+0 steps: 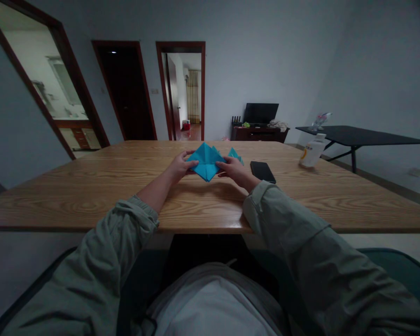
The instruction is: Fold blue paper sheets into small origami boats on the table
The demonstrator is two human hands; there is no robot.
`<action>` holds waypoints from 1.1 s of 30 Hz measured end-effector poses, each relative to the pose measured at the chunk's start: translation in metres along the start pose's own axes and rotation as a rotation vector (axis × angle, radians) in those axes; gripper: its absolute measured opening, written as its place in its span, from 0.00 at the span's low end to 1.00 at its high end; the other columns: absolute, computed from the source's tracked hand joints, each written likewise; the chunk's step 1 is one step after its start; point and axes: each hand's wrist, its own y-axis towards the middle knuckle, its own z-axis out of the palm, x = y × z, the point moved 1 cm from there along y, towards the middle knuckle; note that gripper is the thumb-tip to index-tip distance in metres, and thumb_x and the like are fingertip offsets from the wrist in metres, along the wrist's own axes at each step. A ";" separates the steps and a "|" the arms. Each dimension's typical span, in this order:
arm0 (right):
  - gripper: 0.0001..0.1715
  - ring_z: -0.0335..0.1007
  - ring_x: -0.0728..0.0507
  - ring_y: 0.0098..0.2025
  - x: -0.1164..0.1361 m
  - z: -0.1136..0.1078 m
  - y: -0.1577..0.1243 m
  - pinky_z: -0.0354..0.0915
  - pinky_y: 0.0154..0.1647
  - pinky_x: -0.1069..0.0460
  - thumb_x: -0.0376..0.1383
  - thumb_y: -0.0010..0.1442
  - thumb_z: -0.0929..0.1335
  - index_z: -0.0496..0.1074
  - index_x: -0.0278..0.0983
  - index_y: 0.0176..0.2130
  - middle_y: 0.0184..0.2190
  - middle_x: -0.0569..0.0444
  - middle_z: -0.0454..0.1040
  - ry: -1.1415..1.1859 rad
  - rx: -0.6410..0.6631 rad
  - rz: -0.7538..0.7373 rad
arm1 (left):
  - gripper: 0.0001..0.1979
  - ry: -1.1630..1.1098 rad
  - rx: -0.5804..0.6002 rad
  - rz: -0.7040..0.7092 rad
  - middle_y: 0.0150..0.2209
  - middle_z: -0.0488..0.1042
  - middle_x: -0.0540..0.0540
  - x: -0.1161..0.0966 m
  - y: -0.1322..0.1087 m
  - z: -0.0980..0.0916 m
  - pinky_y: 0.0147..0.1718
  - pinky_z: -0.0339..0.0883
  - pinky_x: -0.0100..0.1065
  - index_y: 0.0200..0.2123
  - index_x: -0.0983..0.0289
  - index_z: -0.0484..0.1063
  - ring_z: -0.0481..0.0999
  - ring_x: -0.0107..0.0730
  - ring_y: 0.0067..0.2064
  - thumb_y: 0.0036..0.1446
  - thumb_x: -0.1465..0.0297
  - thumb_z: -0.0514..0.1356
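A blue sheet of folded paper (206, 161), diamond-shaped with crease lines across it, is held up a little above the wooden table (210, 210). My left hand (181, 166) pinches its left corner, thumb in front. At the opposite corner my right hand (234, 169) grips it the same way. Behind my right hand stands another folded blue paper piece (235, 155) with a pointed top, partly hidden. A further bit of blue paper shows just behind the held one; its shape is mostly covered.
A black phone (262, 171) lies right of my right hand. Farther right stands a white bottle (312, 151). Beyond the table are a black folding table (360, 135) and a dark cabinet (259, 134) with a monitor (261, 113). Doorways open at the back left.
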 end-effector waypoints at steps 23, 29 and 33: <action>0.21 0.70 0.51 0.21 0.009 -0.002 -0.002 0.65 0.19 0.58 0.34 0.58 0.67 0.62 0.41 0.52 0.23 0.62 0.69 0.030 -0.152 -0.037 | 0.42 0.350 0.055 0.292 0.32 0.73 0.47 -0.015 -0.016 0.006 0.26 0.64 0.25 0.62 0.55 0.59 0.69 0.21 0.24 0.40 0.78 0.62; 0.24 0.71 0.50 0.21 0.010 -0.003 -0.004 0.70 0.23 0.55 0.32 0.59 0.64 0.60 0.44 0.54 0.24 0.62 0.68 0.047 -0.124 -0.008 | 0.21 0.632 0.045 0.363 0.22 0.69 0.49 -0.014 -0.016 0.002 0.24 0.60 0.27 0.45 0.63 0.78 0.66 0.26 0.24 0.44 0.73 0.64; 0.27 0.73 0.49 0.24 0.011 -0.003 -0.007 0.70 0.24 0.55 0.31 0.55 0.64 0.62 0.44 0.54 0.27 0.60 0.70 0.055 -0.086 -0.006 | 0.18 0.625 0.014 0.378 0.25 0.73 0.51 -0.013 -0.013 0.000 0.25 0.60 0.28 0.43 0.63 0.79 0.67 0.27 0.25 0.46 0.67 0.66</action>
